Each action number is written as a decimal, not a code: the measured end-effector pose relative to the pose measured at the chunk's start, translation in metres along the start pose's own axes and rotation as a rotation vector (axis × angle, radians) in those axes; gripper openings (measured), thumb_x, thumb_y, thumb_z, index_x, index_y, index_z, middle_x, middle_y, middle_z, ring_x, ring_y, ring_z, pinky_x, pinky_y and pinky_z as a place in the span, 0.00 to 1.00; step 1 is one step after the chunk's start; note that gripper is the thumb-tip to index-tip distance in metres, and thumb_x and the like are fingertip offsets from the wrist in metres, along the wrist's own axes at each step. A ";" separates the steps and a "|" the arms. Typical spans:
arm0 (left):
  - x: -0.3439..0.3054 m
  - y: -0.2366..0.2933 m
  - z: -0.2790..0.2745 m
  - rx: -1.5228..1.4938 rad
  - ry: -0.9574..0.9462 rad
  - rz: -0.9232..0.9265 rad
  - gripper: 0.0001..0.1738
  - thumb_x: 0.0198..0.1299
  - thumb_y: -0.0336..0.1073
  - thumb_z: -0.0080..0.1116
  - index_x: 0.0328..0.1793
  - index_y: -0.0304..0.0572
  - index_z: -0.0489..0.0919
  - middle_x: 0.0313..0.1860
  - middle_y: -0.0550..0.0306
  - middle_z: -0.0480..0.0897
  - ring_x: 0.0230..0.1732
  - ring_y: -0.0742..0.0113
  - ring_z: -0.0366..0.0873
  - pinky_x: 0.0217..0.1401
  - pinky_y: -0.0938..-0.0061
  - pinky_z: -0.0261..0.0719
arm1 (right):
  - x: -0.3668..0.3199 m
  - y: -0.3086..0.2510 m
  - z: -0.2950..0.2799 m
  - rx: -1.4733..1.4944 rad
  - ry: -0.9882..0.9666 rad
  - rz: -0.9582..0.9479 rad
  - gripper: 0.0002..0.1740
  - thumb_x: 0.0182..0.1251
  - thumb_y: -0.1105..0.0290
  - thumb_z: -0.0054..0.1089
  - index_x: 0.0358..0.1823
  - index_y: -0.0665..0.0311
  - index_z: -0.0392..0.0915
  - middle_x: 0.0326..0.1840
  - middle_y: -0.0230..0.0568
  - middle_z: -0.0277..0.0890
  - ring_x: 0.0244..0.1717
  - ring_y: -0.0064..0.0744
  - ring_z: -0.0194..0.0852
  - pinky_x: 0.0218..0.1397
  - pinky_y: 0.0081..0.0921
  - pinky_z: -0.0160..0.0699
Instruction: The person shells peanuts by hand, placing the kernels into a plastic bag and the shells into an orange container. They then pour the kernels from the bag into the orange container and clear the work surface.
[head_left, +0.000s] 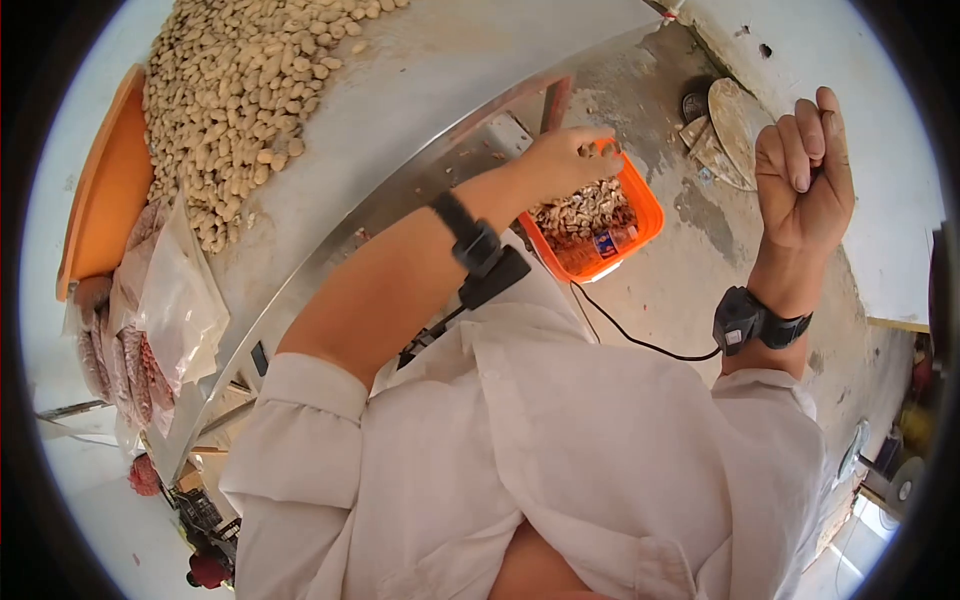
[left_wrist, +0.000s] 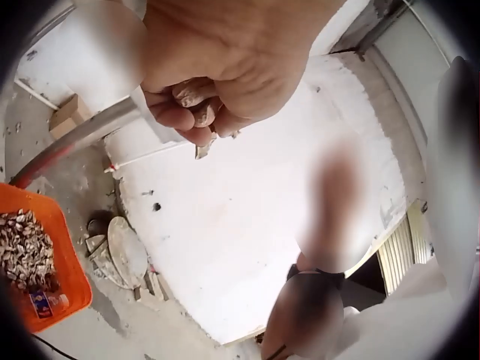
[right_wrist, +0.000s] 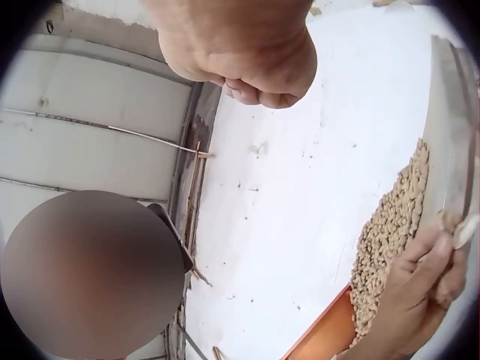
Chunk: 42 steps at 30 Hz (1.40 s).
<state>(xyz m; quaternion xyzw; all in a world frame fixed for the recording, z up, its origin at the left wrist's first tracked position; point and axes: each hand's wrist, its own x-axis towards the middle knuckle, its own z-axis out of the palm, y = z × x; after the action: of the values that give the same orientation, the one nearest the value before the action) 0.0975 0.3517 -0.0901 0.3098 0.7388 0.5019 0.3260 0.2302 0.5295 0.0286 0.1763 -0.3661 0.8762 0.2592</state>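
Note:
My left hand (head_left: pixel 556 166) hangs over the near side of an orange basket (head_left: pixel 652 206), its fingers curled round peanut shells (left_wrist: pixel 193 93). A pale shell piece (left_wrist: pixel 203 147) pokes out below the fingertips in the left wrist view. Inside the basket lie many broken shells (head_left: pixel 590 208) and a clear plastic bottle with a blue and red label (head_left: pixel 604 243). Raised off to the right, my right hand (head_left: pixel 806 172) has curled fingers with the thumb against them, and nothing shows in it. From the right wrist view it appears as a fist, its palm side hidden.
A large heap of unshelled peanuts (head_left: pixel 245 90) covers the table's far left, beside an orange tub (head_left: pixel 100 190). Plastic bags of reddish kernels (head_left: pixel 130 350) lie at the left edge. A black cable (head_left: pixel 640 340) runs to the right wrist. Round boards (head_left: pixel 735 130) lean by the wall.

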 end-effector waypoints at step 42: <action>-0.365 -0.041 -0.268 0.757 1.136 -0.450 0.20 0.40 0.44 0.62 0.34 0.34 0.82 0.36 0.41 0.81 0.42 0.47 0.79 0.47 0.61 0.77 | 0.002 0.295 0.295 -0.230 -0.531 1.012 0.07 0.65 0.72 0.50 0.41 0.66 0.74 0.25 0.32 0.69 0.14 0.19 0.56 0.16 0.17 0.50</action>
<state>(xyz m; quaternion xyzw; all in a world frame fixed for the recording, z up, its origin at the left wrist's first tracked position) 0.0970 -0.0925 0.0097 -0.0672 0.9636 0.2156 -0.1431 0.0916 0.1379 0.0655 0.1639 -0.5499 0.7715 -0.2750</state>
